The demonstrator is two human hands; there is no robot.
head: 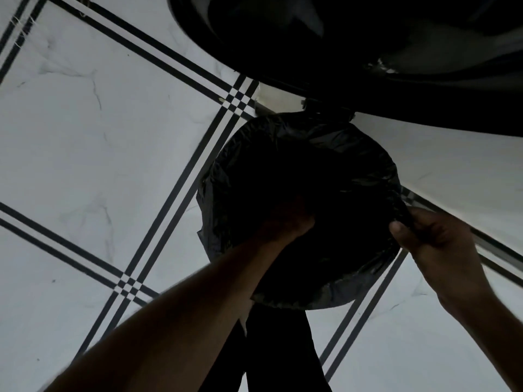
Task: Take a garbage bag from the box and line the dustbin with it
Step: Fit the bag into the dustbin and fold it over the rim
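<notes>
A round dustbin stands on the floor at the centre of the head view, with a black garbage bag [325,142] stretched over its rim all round and folded down its sides. The bin itself is hidden under the plastic. My left hand [288,219] reaches down inside the bag's opening; its fingers are lost in the dark, so their grip is unclear. On the rim's right side, my right hand [433,236] pinches the bag's edge between thumb and fingers. No box is in sight.
White marble floor tiles [99,131] with dark double stripes surround the bin. A large dark rounded object [368,46] overhangs the top right. A pale wall or panel [452,165] runs behind the bin on the right. My dark trouser legs [277,349] are below the bin.
</notes>
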